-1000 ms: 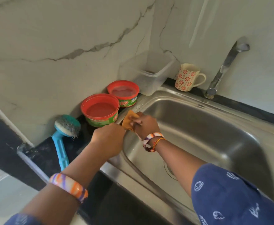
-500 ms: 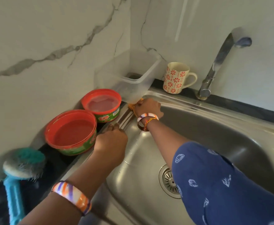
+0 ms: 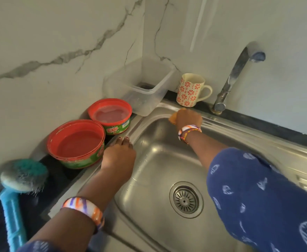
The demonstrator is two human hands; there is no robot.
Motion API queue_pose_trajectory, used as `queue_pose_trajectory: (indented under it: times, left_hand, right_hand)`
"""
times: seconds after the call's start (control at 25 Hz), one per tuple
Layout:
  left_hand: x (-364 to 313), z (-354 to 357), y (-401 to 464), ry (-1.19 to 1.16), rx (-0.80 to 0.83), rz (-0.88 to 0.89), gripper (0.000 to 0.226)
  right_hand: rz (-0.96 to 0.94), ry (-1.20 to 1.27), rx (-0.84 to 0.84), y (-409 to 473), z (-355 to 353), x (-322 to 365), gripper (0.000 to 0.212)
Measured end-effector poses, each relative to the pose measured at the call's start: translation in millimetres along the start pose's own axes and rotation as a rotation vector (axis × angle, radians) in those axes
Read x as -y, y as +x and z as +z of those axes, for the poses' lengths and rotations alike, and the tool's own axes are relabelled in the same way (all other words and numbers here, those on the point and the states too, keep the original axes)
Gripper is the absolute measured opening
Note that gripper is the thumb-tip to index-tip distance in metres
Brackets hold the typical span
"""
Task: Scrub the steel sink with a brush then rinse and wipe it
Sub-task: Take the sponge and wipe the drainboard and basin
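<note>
The steel sink point(image 3: 154, 160) fills the middle of the view, its drain point(image 3: 186, 199) at the bottom. My right hand point(image 3: 189, 118) grips an orange cloth point(image 3: 172, 119) and presses it on the sink's back rim, just below the mug. On the left rim rests my left hand point(image 3: 119, 156), its fingers straight and flat on the steel. A blue brush point(image 3: 21, 177) with worn bristles lies on the dark counter at the far left, apart from both hands.
Two red-lidded green tubs point(image 3: 76, 142) point(image 3: 110, 113) stand left of the sink. A clear plastic box point(image 3: 140, 88) fills the corner. A floral mug point(image 3: 190, 90) and the tap point(image 3: 234, 77) stand behind the back rim. Marble wall behind.
My right hand has carried the orange cloth from the sink's left rim around the back-left corner to the back rim. My left hand let go of the cloth and settled on the left rim.
</note>
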State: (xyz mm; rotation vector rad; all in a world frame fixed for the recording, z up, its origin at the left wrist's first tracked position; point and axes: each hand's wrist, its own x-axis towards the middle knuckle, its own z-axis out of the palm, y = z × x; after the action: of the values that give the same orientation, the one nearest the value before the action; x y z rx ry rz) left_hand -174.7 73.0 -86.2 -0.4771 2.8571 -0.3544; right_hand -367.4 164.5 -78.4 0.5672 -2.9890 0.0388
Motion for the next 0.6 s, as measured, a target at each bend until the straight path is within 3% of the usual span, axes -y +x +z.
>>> queue_pose_trajectory:
  times: [0.12,0.2,0.28,0.4,0.48,0.6]
  left_hand:
    - [0,-5,2,0.013,-0.03,0.002,0.053]
    - [-1,-5,1,0.039,-0.032,0.017,0.05]
    - [-1,0,-2,0.042,-0.016,0.004,0.05]
    - [-2,6,-2,0.028,0.028,-0.021,0.058]
    - [-21,5,-5,-0.13,0.078,-0.022,0.058]
    - [-74,-4,-24,-0.396,0.132,0.112,0.055]
  right_hand:
    - [0.046,0.146,0.26,-26,-20,-45,0.03]
    - [0.179,0.527,0.605,-53,-36,-76,0.021]
    - [0.251,0.802,0.788,-84,-46,-99,0.016]
    - [0.183,1.066,0.943,-130,-54,-121,0.045]
    - [-0.04,0.985,1.052,-161,-47,-130,0.054]
    - [-0.363,0.495,1.091,-201,-22,-147,0.061]
